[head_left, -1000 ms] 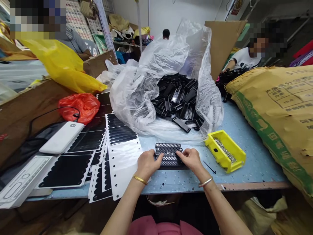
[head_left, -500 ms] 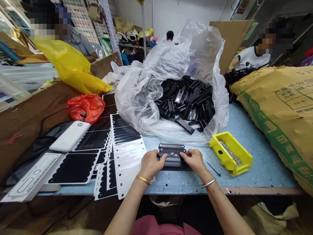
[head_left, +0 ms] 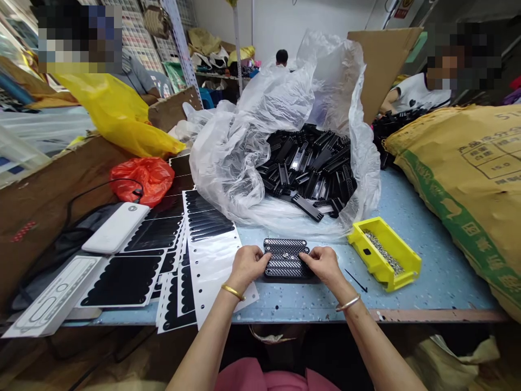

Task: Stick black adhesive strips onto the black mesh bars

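Several black textured strips [head_left: 286, 264] lie side by side as a flat block at the table's front. Small silver screws [head_left: 286, 255] rest on top of them, and round fasteners show at the strips' ends. My left hand [head_left: 249, 266] closes on the left end of one strip, thumb toward the middle. At the opposite end my right hand [head_left: 324, 264] grips with its thumb on top. The undersides of the fingers are partly hidden. Right of this hand lies a thin black hex key [head_left: 356, 280], beside a yellow bin [head_left: 407, 271] of small metal parts.
Behind the strips a clear plastic bag [head_left: 228, 163] holds many black plastic pieces [head_left: 309, 168]. Black adhesive sheets [head_left: 211, 271], a white box [head_left: 52, 296] and a white power bank [head_left: 116, 227] lie left. A large yellow sack [head_left: 459, 179] bounds the right. Other people sit beyond.
My left hand has shifted slightly left, and its thumb has drawn back toward the end of the strips. My right hand stays almost still.
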Motion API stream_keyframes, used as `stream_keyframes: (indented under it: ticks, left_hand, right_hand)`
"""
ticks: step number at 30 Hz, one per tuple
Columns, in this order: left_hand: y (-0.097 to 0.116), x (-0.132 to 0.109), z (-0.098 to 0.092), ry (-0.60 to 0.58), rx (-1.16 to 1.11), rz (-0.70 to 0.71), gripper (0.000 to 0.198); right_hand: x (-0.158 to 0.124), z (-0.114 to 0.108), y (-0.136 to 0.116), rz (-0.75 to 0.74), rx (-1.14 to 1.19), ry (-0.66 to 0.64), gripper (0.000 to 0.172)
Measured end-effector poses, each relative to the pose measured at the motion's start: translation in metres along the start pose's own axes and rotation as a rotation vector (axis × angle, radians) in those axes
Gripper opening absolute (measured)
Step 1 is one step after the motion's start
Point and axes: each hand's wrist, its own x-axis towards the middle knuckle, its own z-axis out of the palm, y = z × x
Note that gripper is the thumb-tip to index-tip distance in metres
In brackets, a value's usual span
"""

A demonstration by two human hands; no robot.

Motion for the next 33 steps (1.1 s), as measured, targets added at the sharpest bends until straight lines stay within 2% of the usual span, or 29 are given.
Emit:
stream_keyframes:
  ticks: [6,11,15,22,27,33]
  left_hand:
    - [-0.005,0.003,0.0,-0.046,-0.174,-0.048,0.044]
    - [0.003,0.003,-0.002,-0.025,-0.071,-0.017,0.026]
    - [0.005,0.004,-0.002,-0.055,-0.103,-0.035,0.023]
    - [-0.007,0.011,0.001,-0.156,-0.254,-0.072,0.02]
    - [-0.007,0.013,-0.002,-0.22,-0.339,-0.096,0.02]
    - [-0.009,0.013,-0.001,-0.215,-0.391,-0.094,0.019]
  right_hand:
    - [0.001,0.001,0.003,-0.002,-0.001,0.003,0.035]
    - [0.002,0.003,0.005,-0.021,0.018,0.012,0.037]
    - [0.002,0.001,0.006,-0.013,0.061,-0.007,0.036]
    - [0.003,-0.005,0.007,0.044,0.283,-0.091,0.033]
    - [0.004,-0.008,0.006,0.115,0.451,-0.167,0.031]
    - [0.002,-0.017,0.004,0.13,0.565,-0.233,0.029]
